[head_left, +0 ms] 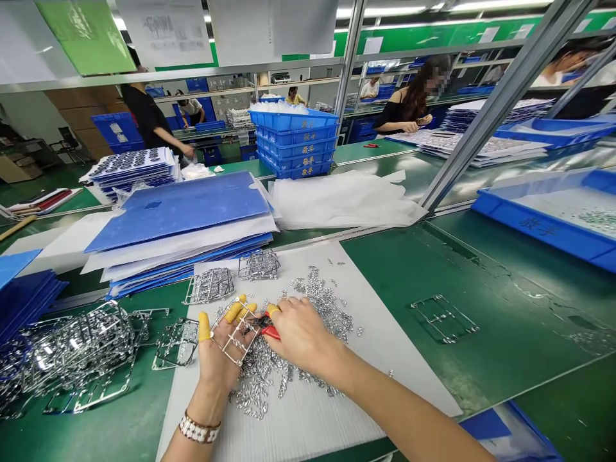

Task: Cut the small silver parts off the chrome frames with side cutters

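Observation:
My left hand, with yellow finger cots on several fingers, holds a small chrome sprue frame by its edges, palm up. My right hand grips red-handled nippers, whose jaws reach the frame's right side. Just what the jaws touch is too small to tell. Beneath both hands, many loose chrome pieces are spread over a white sheet. Two stacks of frames, the left stack and the right stack, sit at the sheet's far edge.
A tangled heap of chrome frames lies on the left. One frame rests on the green table at right, near a blue tray. Blue sheets and stacked blue bins stand behind. A metal post rises at right.

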The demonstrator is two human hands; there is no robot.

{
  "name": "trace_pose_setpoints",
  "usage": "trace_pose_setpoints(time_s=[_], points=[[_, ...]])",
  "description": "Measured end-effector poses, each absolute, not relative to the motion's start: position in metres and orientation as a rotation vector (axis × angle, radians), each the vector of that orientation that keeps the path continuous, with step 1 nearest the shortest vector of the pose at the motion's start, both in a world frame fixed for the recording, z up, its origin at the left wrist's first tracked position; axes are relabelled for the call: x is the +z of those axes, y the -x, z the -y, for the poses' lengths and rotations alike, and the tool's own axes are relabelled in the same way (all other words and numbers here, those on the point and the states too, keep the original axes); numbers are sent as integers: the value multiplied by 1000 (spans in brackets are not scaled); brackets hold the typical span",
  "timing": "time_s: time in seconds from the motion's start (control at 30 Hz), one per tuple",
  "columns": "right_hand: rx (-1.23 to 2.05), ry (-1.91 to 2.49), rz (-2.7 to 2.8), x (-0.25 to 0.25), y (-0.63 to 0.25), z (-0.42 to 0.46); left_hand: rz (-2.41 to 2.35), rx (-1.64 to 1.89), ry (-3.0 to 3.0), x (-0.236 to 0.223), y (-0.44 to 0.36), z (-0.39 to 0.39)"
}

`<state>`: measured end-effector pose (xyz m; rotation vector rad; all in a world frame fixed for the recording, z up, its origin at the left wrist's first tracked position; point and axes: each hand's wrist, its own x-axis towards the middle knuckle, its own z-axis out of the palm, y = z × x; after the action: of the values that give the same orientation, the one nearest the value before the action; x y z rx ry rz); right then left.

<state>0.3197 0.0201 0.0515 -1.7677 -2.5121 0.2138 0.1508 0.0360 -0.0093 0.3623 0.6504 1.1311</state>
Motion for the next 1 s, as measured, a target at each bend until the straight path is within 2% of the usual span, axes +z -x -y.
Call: trace_pose_setpoints(time_s=[0.5,1.0], points=[[274,1791,2524,45,-311,-22,-761,1218,-474,-19,-154,-34],[197,1774,2503,45,-314,-20,-704,1206,-415,-17,-154,-35]])
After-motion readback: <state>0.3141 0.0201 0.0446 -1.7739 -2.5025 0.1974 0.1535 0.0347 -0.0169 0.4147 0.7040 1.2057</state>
